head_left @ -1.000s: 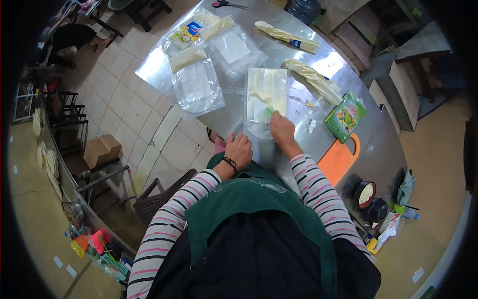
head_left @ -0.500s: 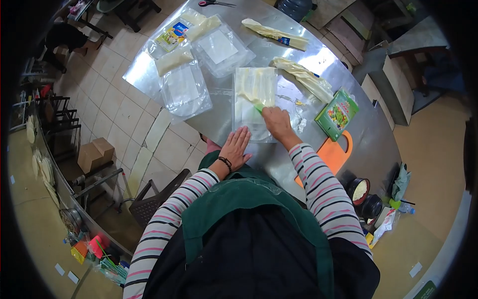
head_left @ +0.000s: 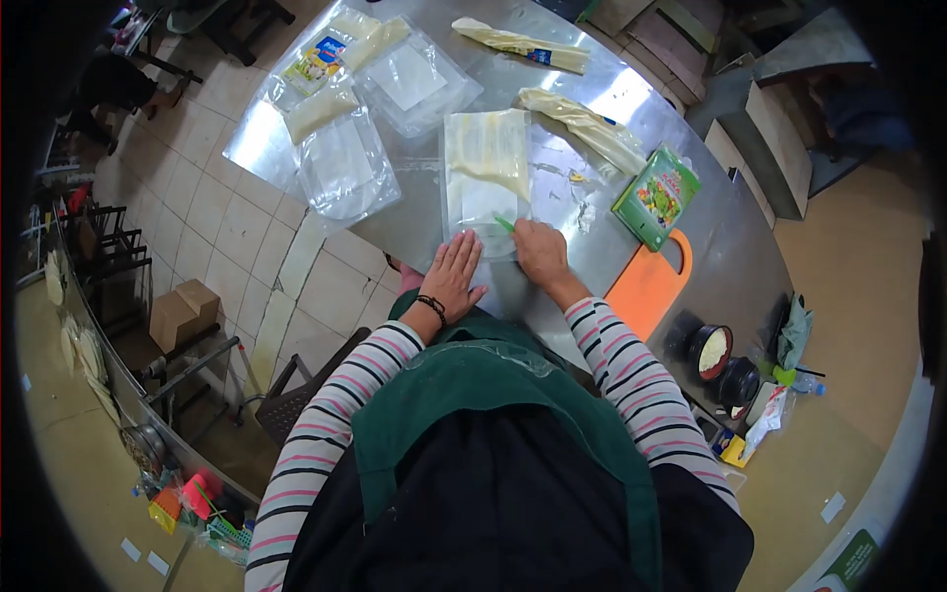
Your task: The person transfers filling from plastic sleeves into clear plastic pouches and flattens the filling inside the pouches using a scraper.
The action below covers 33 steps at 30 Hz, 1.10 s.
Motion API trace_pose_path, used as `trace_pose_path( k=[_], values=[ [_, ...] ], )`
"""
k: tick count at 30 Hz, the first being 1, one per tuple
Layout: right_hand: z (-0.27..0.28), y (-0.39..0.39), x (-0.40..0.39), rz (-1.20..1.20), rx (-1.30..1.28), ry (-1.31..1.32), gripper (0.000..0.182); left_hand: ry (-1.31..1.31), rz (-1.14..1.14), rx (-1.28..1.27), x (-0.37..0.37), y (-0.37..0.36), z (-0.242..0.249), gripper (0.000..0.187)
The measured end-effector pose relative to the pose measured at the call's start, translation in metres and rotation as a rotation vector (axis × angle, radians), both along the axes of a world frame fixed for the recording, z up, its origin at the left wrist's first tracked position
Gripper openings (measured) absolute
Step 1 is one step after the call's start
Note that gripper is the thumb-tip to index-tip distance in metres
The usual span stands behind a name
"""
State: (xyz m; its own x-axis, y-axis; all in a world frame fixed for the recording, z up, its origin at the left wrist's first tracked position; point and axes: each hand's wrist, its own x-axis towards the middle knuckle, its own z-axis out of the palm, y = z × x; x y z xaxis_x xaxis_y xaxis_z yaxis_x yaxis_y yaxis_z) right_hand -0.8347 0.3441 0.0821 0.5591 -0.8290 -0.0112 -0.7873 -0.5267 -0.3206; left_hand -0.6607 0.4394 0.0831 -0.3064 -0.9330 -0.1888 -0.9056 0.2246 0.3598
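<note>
A clear plastic bag [head_left: 464, 212] lies flat on the metal table, its upper part filled with a pale, creamy layer [head_left: 488, 153] that ends in a slanted edge. My left hand [head_left: 455, 275] rests with fingers stretched out on the bag's near left corner. In my right hand [head_left: 542, 253] is a thin green scraper [head_left: 505, 225], its tip at the bag's near part, below the creamy layer. My fingers cover most of the scraper. Right of the bag lies a long rolled-up pale wrapper [head_left: 582, 130].
Other clear bags [head_left: 347, 173] lie at the table's left. A second rolled wrapper [head_left: 518, 45] is at the far side. To the right are a green printed pack [head_left: 658, 200], an orange cutting board [head_left: 646, 296] and a bowl of white stuff [head_left: 710, 352].
My right hand has drawn the green scraper toward me, from the creamy layer to the bag's near end. My left hand stays at the near corner. The whole view has shifted slightly.
</note>
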Motion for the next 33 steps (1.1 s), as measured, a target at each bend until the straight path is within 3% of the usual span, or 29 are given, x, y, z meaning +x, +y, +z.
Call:
trace_pose_path(
  k=[7, 9, 12, 15, 17, 20, 24, 26, 27, 29, 33],
  values=[
    [0.013, -0.067, -0.004, 0.016, -0.004, 0.156, 0.009, 0.014, 0.004, 0.000, 0.000, 0.001, -0.003, 0.071],
    [0.016, -0.054, 0.013, 0.039, 0.005, 0.224, 0.010, 0.015, 0.004, 0.012, -0.001, 0.001, -0.002, 0.071],
    [0.001, -0.021, 0.031, 0.279, 0.014, 0.080, 0.010, 0.035, 0.021, 0.045, 0.000, 0.001, -0.002, 0.071],
    [-0.006, -0.043, 0.039, 0.144, -0.122, -0.012, 0.009, 0.066, 0.030, 0.050, 0.000, 0.003, -0.003, 0.071],
    [0.004, -0.068, 0.035, 0.095, -0.150, 0.059, 0.009, 0.077, 0.024, 0.018, 0.001, 0.001, -0.005, 0.071],
    [-0.001, -0.082, 0.031, 0.152, -0.282, 0.020, 0.010, 0.077, 0.012, 0.047, 0.002, 0.000, -0.006, 0.071],
    [0.008, -0.093, 0.037, 0.159, -0.293, 0.061, 0.009, 0.093, 0.008, 0.049, 0.004, 0.001, -0.002, 0.071],
    [0.020, -0.091, 0.046, 0.163, -0.145, 0.231, 0.006, 0.096, 0.003, 0.032, 0.004, 0.000, -0.002, 0.071],
    [0.017, -0.079, 0.052, 0.169, -0.148, 0.230, 0.006, 0.094, 0.009, 0.030, 0.004, -0.001, -0.004, 0.071],
    [0.008, -0.045, 0.063, 0.486, -0.036, 0.086, 0.005, 0.085, 0.017, 0.044, 0.002, 0.002, -0.008, 0.071],
    [0.000, -0.063, 0.082, 0.321, -0.138, -0.012, 0.004, 0.108, 0.022, -0.003, 0.003, 0.001, -0.006, 0.072]
  ],
)
